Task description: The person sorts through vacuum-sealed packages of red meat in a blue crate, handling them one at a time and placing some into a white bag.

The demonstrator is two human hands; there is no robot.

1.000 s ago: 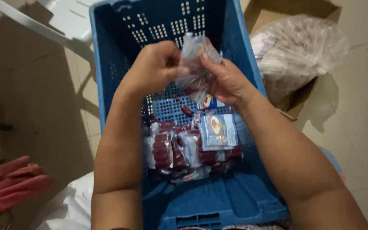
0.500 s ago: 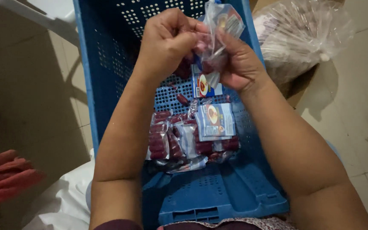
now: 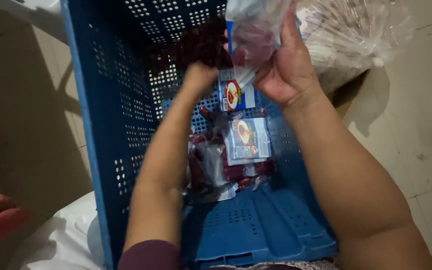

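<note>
While right hand (image 3: 286, 75) grips one clear pouch (image 3: 253, 42), left hand (image 3: 198, 77) fingers unclear, one blue crate (image 3: 91, 150)

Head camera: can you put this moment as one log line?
right hand: holds clear packet | left hand: reaching into blue crate | packed sausages: on crate floor

A single head-worn camera looks steeply down from the person's own position, close over a blue perforated crate (image 3: 101, 150) that fills the middle of the view and opens away toward 12 o'clock. Both forearms enter from 6 o'clock, the right hand (image 3: 286, 70) raised near the lens at about 1 o'clock and the left hand (image 3: 198, 77) reaching deeper into the crate toward 12 o'clock. The tiled floor (image 3: 421, 125) shows along 3 o'clock, and with only this one view, nothing is shared with another.
</note>
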